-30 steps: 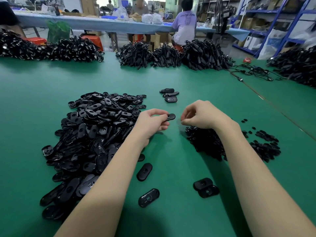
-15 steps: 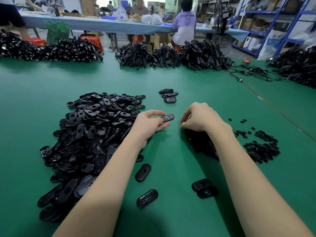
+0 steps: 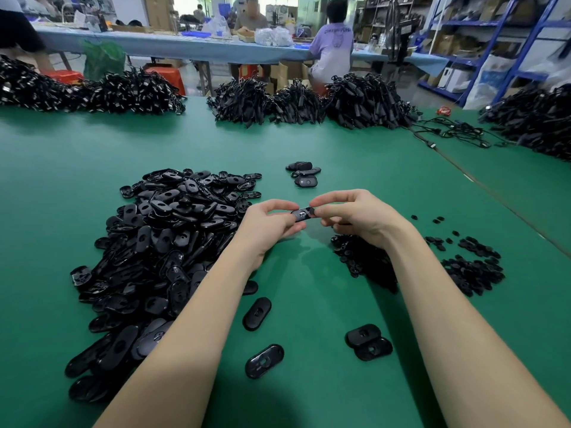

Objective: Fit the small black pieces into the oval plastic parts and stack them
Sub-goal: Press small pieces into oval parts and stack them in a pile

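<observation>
My left hand pinches a black oval plastic part above the green table. My right hand meets it from the right, holding a small black piece at the part's right end. A big heap of oval parts lies to the left. The pile of small black pieces lies under my right wrist, with more spread to the right. A small stack of oval parts sits farther back.
Loose oval parts lie near me: one, another and a pair. Bundles of black cables line the table's far edge, with more at the right. People sit at a blue table behind.
My right hand has lifted off the pile of small pieces and moved left to meet the oval part in my left hand. My left hand has risen slightly with the part.
</observation>
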Action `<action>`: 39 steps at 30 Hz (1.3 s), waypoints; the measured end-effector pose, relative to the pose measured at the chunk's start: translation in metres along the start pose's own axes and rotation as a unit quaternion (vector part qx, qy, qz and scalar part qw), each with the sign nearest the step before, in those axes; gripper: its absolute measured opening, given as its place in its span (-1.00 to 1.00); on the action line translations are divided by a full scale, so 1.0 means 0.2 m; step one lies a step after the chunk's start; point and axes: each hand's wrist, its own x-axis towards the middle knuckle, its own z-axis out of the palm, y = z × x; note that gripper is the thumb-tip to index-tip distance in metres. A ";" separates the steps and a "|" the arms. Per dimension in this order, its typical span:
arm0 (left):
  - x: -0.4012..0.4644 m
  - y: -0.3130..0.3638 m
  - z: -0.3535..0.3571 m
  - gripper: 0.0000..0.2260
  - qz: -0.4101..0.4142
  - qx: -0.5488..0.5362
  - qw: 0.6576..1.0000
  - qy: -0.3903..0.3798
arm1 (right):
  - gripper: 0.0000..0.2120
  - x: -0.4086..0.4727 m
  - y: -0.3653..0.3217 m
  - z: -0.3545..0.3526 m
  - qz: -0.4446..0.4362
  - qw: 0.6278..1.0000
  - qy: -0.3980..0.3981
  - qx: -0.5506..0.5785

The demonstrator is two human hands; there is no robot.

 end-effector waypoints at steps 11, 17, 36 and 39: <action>0.02 -0.01 -0.01 -0.82 0.010 0.039 0.999 -0.006 | -0.86 0.00 0.00 0.01 -0.006 1.000 -0.022 0.008; 0.02 -0.02 -0.01 -0.84 0.006 0.030 1.000 -0.004 | -0.90 0.01 0.01 0.01 0.002 1.000 -0.014 0.003; 0.02 -0.02 -0.01 -0.87 0.006 -0.017 1.000 -0.003 | -0.96 0.03 0.00 0.08 -0.041 0.987 0.100 -0.121; 0.02 -0.02 0.00 -0.88 0.008 -0.022 1.000 -0.004 | -0.97 0.03 0.00 0.09 -0.042 0.986 0.106 -0.121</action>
